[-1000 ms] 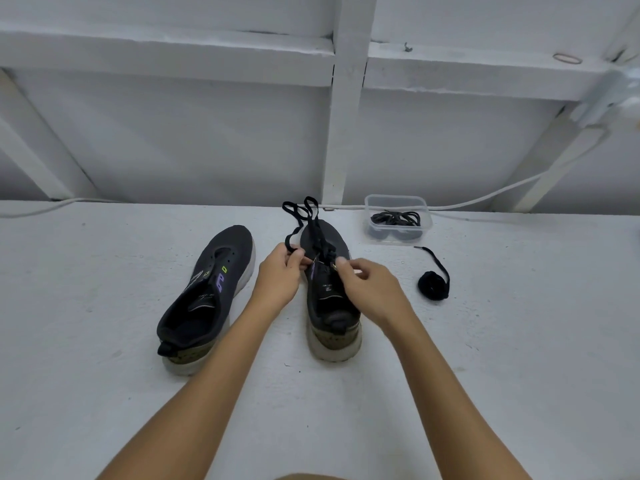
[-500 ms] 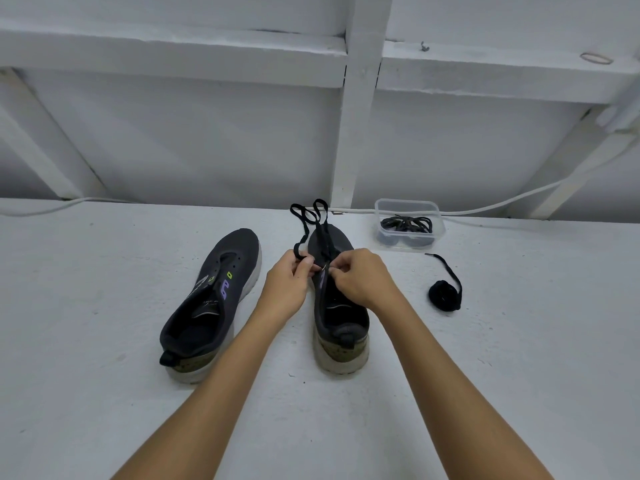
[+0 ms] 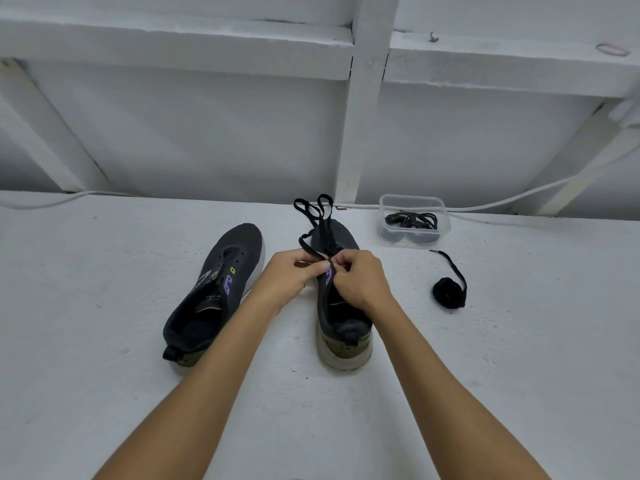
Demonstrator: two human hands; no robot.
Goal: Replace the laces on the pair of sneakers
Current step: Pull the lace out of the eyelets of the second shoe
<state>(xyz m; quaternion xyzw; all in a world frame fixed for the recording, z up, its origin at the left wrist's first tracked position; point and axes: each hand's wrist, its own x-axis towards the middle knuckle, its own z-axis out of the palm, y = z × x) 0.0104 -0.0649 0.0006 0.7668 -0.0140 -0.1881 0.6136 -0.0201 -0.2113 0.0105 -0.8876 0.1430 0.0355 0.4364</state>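
Both hands are working at the upper eyelets of the right sneaker (image 3: 341, 327), which is standing on the white table (image 3: 104, 341) with its heel toward the camera. The left hand (image 3: 287, 280) is pinching a black lace (image 3: 313, 216) between thumb and fingertips at the sneaker's left edge. The right hand (image 3: 360, 278) is curling its fingers over the tongue area, its grip pinching the same lace close beside the left fingertips. The loose lace ends are trailing forward past the toe and lying in loops on the table.

The left sneaker (image 3: 214, 296) is lying just beside the left forearm, angled to the right, with no lace in its eyelets. A clear tub (image 3: 415, 237) holding black laces is sitting near the wall, to the right of the laced sneaker's toe. A rolled lace (image 3: 448, 292) is resting on the table in front of the tub, one end trailing loose.
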